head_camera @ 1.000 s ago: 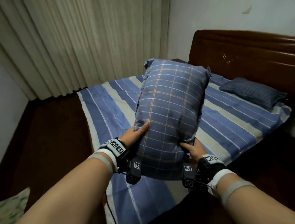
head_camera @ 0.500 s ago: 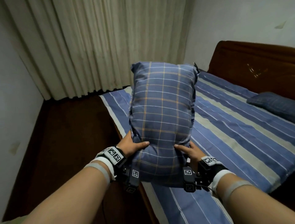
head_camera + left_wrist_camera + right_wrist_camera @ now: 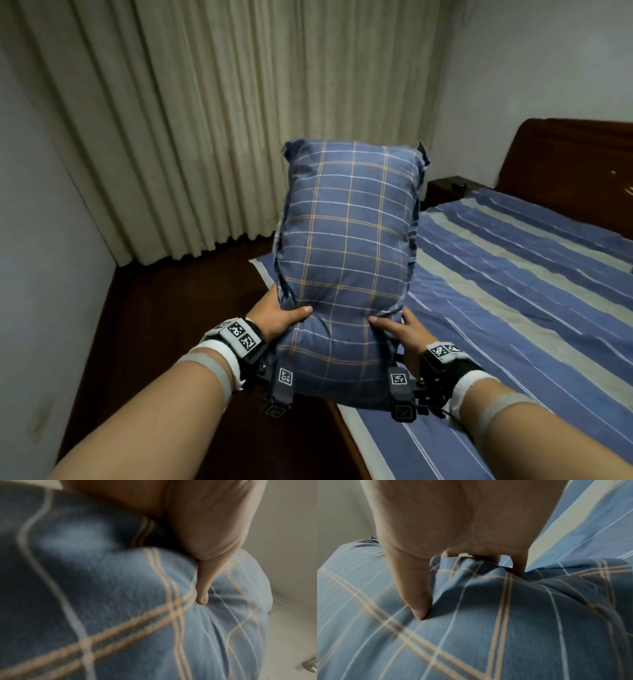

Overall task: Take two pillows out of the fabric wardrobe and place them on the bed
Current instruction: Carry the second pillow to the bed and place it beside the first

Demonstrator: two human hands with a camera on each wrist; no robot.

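One pillow (image 3: 346,260) is in view. It is blue with thin white and orange lines in squares. It stands tall, with its long side going up and down and its top end up toward the curtain (image 3: 212,113). It is held up in the air, over the near edge of the bed (image 3: 513,291) and the dark floor (image 3: 178,308).

Two hands hold it near its bottom end. The left hand (image 3: 274,317) grips the left side. Its thumb presses into the front, and the other fingers are hidden behind. The right hand (image 3: 402,330) grips the right side. Its thumb also presses into the front, and its fingers (image 3: 519,566) curl around and pinch a fold of cloth. The pillow puffs out above the thumbs.

No words can be read on the pillow. Each wrist has a band with small black and white square tags (image 3: 241,334).

To the right of the fingers is one bed with blue and pale stripes. It has a dark wood headboard (image 3: 575,171). Past the fingertips hangs the pale curtain.
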